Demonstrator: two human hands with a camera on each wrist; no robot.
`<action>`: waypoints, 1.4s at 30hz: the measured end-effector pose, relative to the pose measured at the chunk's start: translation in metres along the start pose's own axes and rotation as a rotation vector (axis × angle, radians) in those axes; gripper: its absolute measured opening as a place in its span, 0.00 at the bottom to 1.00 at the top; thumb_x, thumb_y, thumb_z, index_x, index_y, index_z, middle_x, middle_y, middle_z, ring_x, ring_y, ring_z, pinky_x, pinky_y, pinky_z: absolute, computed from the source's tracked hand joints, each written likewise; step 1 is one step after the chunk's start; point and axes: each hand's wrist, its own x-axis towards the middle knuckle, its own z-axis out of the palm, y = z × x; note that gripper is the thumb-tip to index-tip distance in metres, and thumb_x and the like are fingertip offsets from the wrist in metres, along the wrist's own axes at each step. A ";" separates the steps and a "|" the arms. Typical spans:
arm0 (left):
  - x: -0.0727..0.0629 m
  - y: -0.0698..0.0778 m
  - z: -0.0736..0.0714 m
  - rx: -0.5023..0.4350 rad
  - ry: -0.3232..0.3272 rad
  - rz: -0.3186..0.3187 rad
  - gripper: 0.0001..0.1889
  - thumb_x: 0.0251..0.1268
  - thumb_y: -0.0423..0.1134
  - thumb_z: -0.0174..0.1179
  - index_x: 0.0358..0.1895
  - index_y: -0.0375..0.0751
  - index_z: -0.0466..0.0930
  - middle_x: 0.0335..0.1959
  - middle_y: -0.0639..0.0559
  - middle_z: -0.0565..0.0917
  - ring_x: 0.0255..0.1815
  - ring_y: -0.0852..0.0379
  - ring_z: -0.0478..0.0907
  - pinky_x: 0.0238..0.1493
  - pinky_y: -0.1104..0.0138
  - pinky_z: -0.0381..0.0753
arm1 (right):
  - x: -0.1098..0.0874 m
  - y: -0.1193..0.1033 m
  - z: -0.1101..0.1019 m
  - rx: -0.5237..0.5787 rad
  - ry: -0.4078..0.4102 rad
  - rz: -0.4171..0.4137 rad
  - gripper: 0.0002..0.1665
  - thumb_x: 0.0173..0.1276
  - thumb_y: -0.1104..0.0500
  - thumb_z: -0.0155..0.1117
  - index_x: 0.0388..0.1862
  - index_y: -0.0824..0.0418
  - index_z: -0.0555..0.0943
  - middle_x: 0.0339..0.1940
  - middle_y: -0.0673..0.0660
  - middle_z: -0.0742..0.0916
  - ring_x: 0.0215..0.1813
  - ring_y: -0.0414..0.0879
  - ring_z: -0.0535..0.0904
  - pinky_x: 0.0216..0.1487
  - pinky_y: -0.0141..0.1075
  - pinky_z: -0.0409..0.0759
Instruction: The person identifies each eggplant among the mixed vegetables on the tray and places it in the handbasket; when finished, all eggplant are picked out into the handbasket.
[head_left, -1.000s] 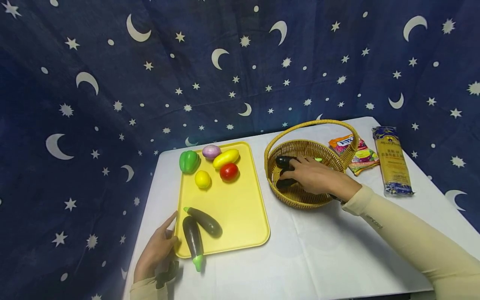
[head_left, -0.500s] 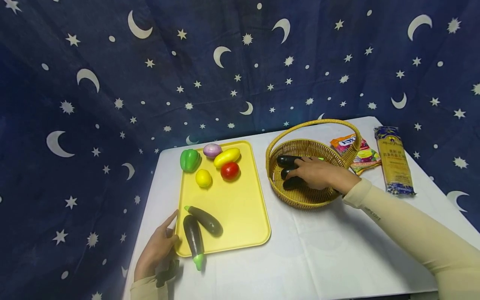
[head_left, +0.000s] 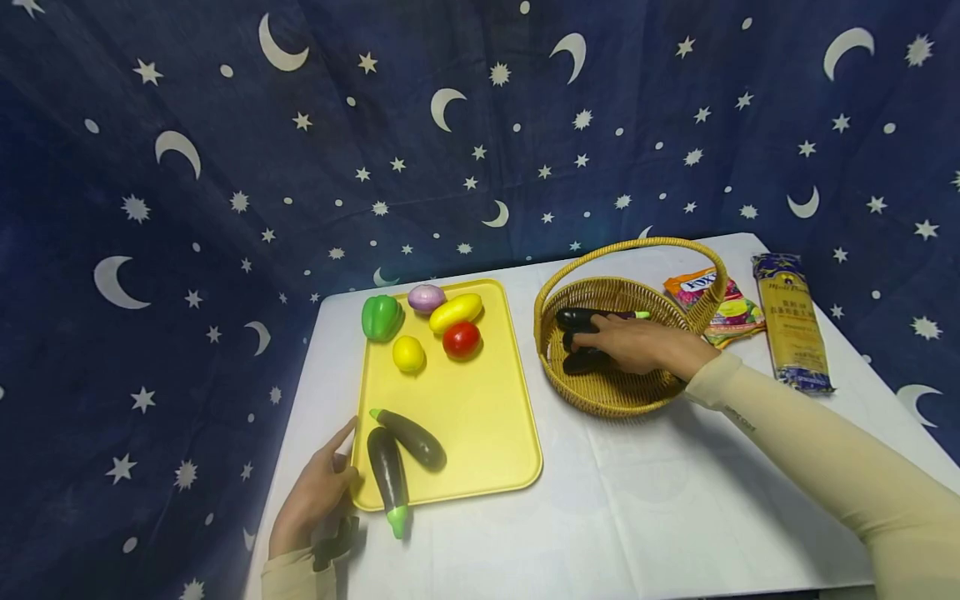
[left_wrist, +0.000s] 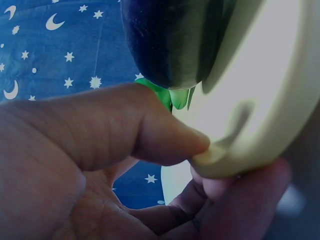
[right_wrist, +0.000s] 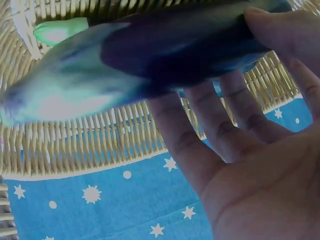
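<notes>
My left hand [head_left: 315, 496] pinches the left rim of a yellow tray [head_left: 487, 425]; in the left wrist view the thumb [left_wrist: 175, 142] lies on top of the rim and fingers curl beneath. On the tray lie two eggplants [head_left: 387, 471], one with its green stem over the front edge. Inside a wicker basket [head_left: 600, 408], my right hand [head_left: 637, 343] grips an eggplant [right_wrist: 150, 60], thumb on one side and fingers on the other. Another eggplant [head_left: 577, 318] lies behind it in the basket. The hand partly hides the basket's contents.
At the tray's back are a green bell pepper [head_left: 382, 317], a purple onion-like vegetable [head_left: 426, 298], a long yellow fruit [head_left: 456, 314], a tomato [head_left: 461, 340] and a lemon [head_left: 408, 354]. A candy bag [head_left: 731, 308] and a pasta pack [head_left: 791, 325] lie right of the basket, whose handle arches overhead.
My right hand has shifted slightly within the basket, and the eggplant at its fingers has moved a little. My left hand stays at the tray rim. The head view has shifted slightly.
</notes>
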 end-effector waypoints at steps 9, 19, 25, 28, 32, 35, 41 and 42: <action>0.001 -0.001 -0.001 0.008 -0.004 0.015 0.50 0.58 0.24 0.59 0.87 0.52 0.55 0.42 0.36 0.88 0.30 0.52 0.82 0.29 0.65 0.81 | 0.006 -0.001 0.005 0.016 -0.034 0.015 0.28 0.83 0.66 0.49 0.77 0.48 0.74 0.80 0.77 0.70 0.81 0.74 0.66 0.75 0.70 0.71; 0.002 -0.001 -0.001 0.000 -0.003 0.029 0.50 0.59 0.23 0.59 0.87 0.50 0.54 0.42 0.36 0.88 0.30 0.52 0.81 0.26 0.65 0.80 | 0.006 -0.003 0.009 -0.019 -0.016 0.012 0.27 0.81 0.67 0.55 0.74 0.49 0.71 0.76 0.76 0.75 0.77 0.76 0.72 0.69 0.71 0.76; 0.002 -0.001 0.000 -0.002 -0.002 0.034 0.50 0.59 0.23 0.59 0.87 0.50 0.55 0.40 0.37 0.88 0.29 0.52 0.80 0.25 0.65 0.79 | 0.005 -0.003 0.009 -0.033 0.012 -0.020 0.25 0.78 0.68 0.60 0.69 0.51 0.73 0.69 0.74 0.80 0.70 0.72 0.79 0.61 0.66 0.83; 0.002 -0.001 0.001 -0.002 -0.005 0.039 0.50 0.59 0.23 0.59 0.87 0.50 0.55 0.39 0.38 0.88 0.28 0.52 0.80 0.25 0.65 0.79 | 0.005 -0.003 0.008 -0.035 0.016 -0.025 0.25 0.76 0.68 0.62 0.67 0.51 0.74 0.67 0.73 0.81 0.67 0.70 0.81 0.60 0.65 0.84; 0.002 -0.001 0.001 0.004 -0.005 0.041 0.50 0.59 0.23 0.59 0.87 0.50 0.55 0.38 0.39 0.88 0.28 0.53 0.80 0.25 0.65 0.79 | 0.006 -0.002 0.007 -0.026 0.015 -0.009 0.25 0.76 0.69 0.62 0.67 0.52 0.74 0.69 0.74 0.80 0.70 0.70 0.80 0.66 0.66 0.81; 0.002 0.000 0.001 0.012 -0.002 0.038 0.50 0.59 0.23 0.59 0.87 0.50 0.55 0.39 0.38 0.88 0.29 0.53 0.80 0.25 0.66 0.79 | 0.005 -0.001 0.007 -0.014 0.005 -0.004 0.25 0.77 0.69 0.60 0.68 0.53 0.74 0.71 0.75 0.79 0.72 0.72 0.78 0.69 0.67 0.79; 0.000 0.002 0.001 0.018 -0.002 0.030 0.50 0.59 0.23 0.59 0.87 0.50 0.54 0.39 0.38 0.87 0.28 0.53 0.78 0.25 0.66 0.77 | 0.002 -0.002 0.008 -0.010 0.002 0.003 0.25 0.76 0.69 0.60 0.68 0.52 0.74 0.70 0.74 0.80 0.72 0.70 0.78 0.68 0.65 0.80; 0.000 0.002 0.001 0.020 -0.002 0.030 0.50 0.59 0.23 0.59 0.87 0.50 0.55 0.38 0.38 0.87 0.28 0.53 0.78 0.25 0.66 0.77 | 0.001 -0.004 0.007 -0.005 -0.003 0.012 0.26 0.77 0.69 0.59 0.69 0.52 0.74 0.71 0.74 0.79 0.73 0.71 0.77 0.69 0.65 0.79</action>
